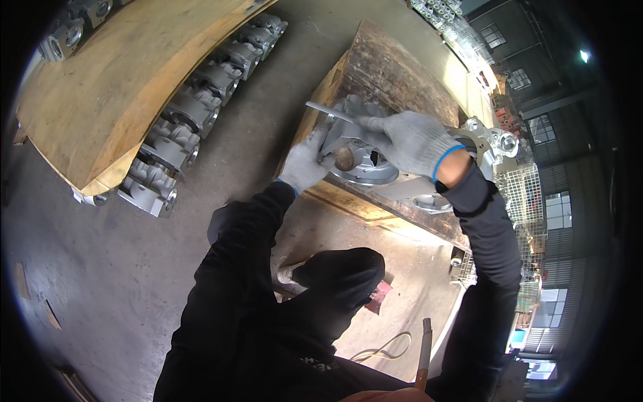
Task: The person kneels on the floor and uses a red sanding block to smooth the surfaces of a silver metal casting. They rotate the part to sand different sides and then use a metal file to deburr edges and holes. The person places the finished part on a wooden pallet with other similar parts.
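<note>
A silver-grey metal casting (375, 175) with a round flange lies on a worn wooden bench top in front of me. My left hand (306, 163), in a grey knit glove, grips its left side, the thumb near a round brownish opening or knob. My right hand (416, 142), gloved the same way, is closed over the casting's upper right. From its fingers a flat metal file (329, 110) sticks out to the left, across the top of the casting. The right palm hides the file's other end.
The wooden bench (402, 74) carries another casting (492, 139) to the right. A row of similar castings (171, 144) stands on the floor at left, beside a plywood-topped table (127, 80). Wire mesh cages (522, 194) line the right. A cigarette (424, 352) juts up at the lower edge.
</note>
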Demonstrator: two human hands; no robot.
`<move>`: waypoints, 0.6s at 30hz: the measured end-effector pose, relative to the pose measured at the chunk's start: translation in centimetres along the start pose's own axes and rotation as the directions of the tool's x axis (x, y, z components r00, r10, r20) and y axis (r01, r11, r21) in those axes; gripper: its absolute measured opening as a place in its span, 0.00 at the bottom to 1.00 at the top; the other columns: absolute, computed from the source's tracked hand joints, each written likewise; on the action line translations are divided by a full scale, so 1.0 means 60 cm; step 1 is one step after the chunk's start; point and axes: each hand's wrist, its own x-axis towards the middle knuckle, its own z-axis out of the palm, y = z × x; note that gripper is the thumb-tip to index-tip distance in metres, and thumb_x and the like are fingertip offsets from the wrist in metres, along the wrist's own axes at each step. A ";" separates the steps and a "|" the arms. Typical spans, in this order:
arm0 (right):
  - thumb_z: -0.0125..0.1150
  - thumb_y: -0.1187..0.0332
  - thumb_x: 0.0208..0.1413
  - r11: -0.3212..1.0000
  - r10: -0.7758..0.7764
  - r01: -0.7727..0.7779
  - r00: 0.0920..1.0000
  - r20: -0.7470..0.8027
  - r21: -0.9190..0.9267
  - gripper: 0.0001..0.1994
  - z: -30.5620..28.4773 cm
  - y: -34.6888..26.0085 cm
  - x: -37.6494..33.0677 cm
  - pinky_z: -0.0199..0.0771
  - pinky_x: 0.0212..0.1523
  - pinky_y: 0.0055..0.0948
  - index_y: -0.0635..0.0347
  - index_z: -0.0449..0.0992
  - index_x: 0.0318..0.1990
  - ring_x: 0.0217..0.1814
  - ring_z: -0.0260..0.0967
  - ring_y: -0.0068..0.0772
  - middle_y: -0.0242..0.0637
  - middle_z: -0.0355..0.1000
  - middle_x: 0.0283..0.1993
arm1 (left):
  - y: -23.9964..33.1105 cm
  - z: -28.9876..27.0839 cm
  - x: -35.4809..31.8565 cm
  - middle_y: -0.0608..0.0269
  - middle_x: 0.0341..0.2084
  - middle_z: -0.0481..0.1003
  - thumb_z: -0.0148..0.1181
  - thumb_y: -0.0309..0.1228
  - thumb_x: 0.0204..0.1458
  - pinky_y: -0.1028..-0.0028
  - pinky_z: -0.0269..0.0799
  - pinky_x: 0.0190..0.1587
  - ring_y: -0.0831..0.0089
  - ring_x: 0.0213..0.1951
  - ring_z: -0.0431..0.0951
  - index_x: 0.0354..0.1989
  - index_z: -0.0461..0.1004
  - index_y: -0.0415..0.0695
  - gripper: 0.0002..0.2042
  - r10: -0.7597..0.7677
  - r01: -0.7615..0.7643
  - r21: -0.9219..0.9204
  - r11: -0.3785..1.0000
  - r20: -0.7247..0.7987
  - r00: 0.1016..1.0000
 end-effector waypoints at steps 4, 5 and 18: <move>0.56 0.62 0.68 1.000 -0.015 0.016 1.000 -0.013 0.024 0.19 0.024 0.008 -0.014 0.80 0.41 0.49 0.39 0.79 0.65 0.35 0.82 0.50 0.48 0.81 0.34 | -0.004 0.005 -0.003 0.39 0.50 0.79 0.67 0.28 0.51 0.54 0.81 0.51 0.41 0.50 0.81 0.72 0.63 0.40 0.36 -0.035 0.034 0.094 0.995 0.007 0.999; 0.57 0.62 0.67 0.999 -0.038 0.039 0.997 -0.062 0.017 0.19 0.030 0.008 -0.011 0.80 0.39 0.49 0.39 0.79 0.64 0.34 0.81 0.50 0.48 0.80 0.33 | -0.006 0.006 -0.004 0.39 0.50 0.79 0.67 0.28 0.52 0.54 0.81 0.50 0.41 0.50 0.82 0.72 0.62 0.40 0.36 -0.038 0.039 0.065 0.997 -0.012 0.999; 0.60 0.61 0.64 0.997 -0.023 0.010 0.985 -0.172 -0.077 0.18 0.038 -0.056 -0.043 0.80 0.37 0.49 0.40 0.80 0.60 0.37 0.81 0.52 0.45 0.81 0.34 | 0.013 -0.012 -0.018 0.38 0.54 0.78 0.68 0.31 0.58 0.59 0.79 0.56 0.47 0.55 0.81 0.75 0.58 0.34 0.37 -0.124 0.122 0.037 0.992 0.051 0.991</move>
